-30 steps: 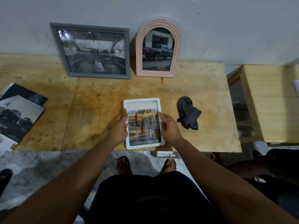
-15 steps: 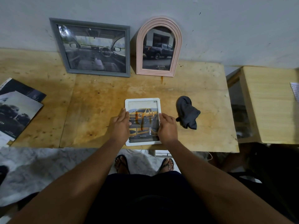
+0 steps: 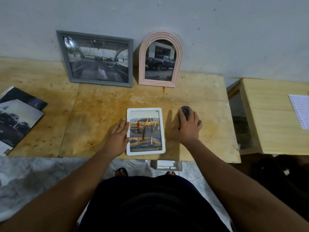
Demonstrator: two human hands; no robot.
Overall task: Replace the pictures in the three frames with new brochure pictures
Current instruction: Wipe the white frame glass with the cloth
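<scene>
Right hand [image 3: 189, 128] clutches the grey cloth [image 3: 185, 111]. Left hand [image 3: 119, 135] lies flat and relaxed against the white frame [image 3: 145, 153] (yellow pickup inside), which sits flat near the worktop [image 3: 100, 114] front edge.

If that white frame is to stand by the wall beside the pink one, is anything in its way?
Nothing visible does. Between the white frame and the wall right of the pink frame lies only bare, stained table. The right hand on the dark cloth sits off to the side.
</scene>
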